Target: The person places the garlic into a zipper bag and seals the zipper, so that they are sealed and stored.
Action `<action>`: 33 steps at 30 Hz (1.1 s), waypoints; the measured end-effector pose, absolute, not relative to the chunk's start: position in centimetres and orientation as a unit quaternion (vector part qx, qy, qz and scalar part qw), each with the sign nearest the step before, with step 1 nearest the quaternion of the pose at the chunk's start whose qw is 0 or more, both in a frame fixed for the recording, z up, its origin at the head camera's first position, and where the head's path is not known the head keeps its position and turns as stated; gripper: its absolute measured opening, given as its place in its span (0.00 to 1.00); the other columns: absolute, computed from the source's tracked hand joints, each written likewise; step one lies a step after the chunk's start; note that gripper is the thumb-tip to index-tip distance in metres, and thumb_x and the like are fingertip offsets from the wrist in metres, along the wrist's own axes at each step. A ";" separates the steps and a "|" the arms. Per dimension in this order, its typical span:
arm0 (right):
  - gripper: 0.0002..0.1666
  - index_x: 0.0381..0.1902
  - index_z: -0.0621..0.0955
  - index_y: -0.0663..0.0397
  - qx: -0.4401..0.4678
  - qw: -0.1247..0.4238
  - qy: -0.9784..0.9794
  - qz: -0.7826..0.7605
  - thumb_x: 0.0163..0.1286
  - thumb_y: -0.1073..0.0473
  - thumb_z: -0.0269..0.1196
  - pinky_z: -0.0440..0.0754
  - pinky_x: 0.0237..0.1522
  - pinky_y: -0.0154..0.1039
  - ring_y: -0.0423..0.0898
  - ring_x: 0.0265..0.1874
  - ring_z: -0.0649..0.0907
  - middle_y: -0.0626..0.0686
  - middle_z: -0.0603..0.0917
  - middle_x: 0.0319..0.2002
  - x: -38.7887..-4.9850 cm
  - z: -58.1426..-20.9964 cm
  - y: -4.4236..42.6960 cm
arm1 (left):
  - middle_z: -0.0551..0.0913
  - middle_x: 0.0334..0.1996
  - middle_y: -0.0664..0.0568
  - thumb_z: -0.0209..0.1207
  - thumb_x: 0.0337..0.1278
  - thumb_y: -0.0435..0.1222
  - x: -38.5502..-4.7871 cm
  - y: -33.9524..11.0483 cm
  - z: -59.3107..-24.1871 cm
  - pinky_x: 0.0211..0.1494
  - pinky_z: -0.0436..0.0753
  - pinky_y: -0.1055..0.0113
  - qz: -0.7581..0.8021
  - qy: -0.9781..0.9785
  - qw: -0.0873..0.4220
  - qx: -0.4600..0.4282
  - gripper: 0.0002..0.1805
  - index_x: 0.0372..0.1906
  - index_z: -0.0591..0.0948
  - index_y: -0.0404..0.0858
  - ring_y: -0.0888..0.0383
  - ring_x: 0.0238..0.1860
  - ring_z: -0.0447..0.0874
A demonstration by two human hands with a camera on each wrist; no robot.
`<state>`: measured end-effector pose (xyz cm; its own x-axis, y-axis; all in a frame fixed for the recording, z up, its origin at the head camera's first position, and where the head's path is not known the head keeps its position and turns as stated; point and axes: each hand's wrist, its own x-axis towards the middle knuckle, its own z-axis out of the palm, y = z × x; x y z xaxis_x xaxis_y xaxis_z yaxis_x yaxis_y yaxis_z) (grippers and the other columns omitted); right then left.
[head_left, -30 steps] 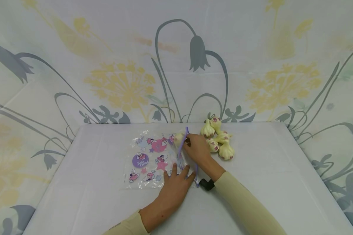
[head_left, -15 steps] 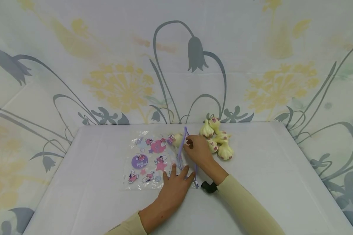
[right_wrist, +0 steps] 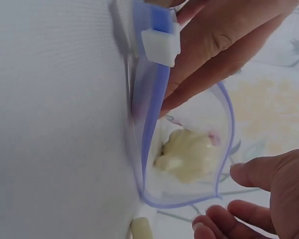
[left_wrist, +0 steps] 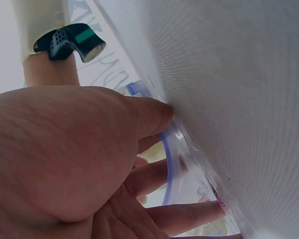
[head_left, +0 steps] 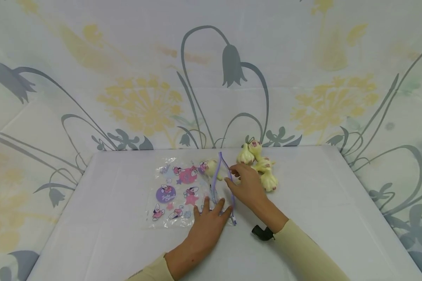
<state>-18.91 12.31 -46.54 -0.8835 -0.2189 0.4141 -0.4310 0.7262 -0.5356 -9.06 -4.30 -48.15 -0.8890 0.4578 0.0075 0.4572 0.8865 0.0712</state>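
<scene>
A clear zip bag (head_left: 166, 194) with purple and pink cartoon prints lies flat on the table, its purple-edged mouth gaping toward the right. Inside, just past the mouth, is a garlic bulb (right_wrist: 189, 154). My left hand (head_left: 209, 230) rests with spread, straight fingers on the bag's near corner by the mouth; in the right wrist view a white slider (right_wrist: 161, 47) sits on the purple strip beside those fingers. My right hand (head_left: 249, 186) hovers just right of the mouth, fingers loosely bent and holding nothing. Several garlic bulbs (head_left: 269, 181) lie behind it, partly hidden.
The white table (head_left: 320, 203) meets a flower-printed cloth (head_left: 302, 78) at the back. A black wrist camera (head_left: 262, 233) sits at my right wrist. The garlic pile stands near the table's back edge.
My right hand has let go of the garlic bulb in the bag's mouth and drawn back to the right, its thumb and fingers parting. My left hand stays in place.
</scene>
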 end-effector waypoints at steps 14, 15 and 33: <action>0.26 0.53 0.86 0.61 0.203 0.224 -0.909 0.287 0.57 0.61 0.82 0.81 0.61 0.57 0.60 0.57 0.82 0.60 0.85 0.54 -17.9 -46.1 15.6 | 0.77 0.73 0.49 0.68 0.69 0.33 -9.0 -4.3 -48.2 0.56 0.81 0.28 0.026 0.971 -0.002 0.239 0.28 0.71 0.81 0.54 0.29 0.71 0.74; 0.27 0.53 0.86 0.61 0.207 0.228 -0.909 0.281 0.57 0.61 0.82 0.80 0.61 0.57 0.61 0.58 0.81 0.61 0.85 0.55 -17.9 -46.1 15.9 | 0.77 0.73 0.49 0.68 0.69 0.33 -9.0 -4.3 -48.2 0.56 0.81 0.28 0.026 0.971 -0.003 0.239 0.28 0.71 0.81 0.54 0.29 0.71 0.74; 0.34 0.53 0.85 0.63 0.224 0.270 -0.908 0.230 0.48 0.61 0.86 0.75 0.59 0.68 0.67 0.63 0.77 0.64 0.83 0.60 -17.6 -46.7 20.4 | 0.74 0.75 0.49 0.61 0.76 0.35 -9.1 -4.3 -48.3 0.61 0.78 0.26 0.046 0.972 0.033 0.230 0.26 0.74 0.78 0.54 0.28 0.74 0.69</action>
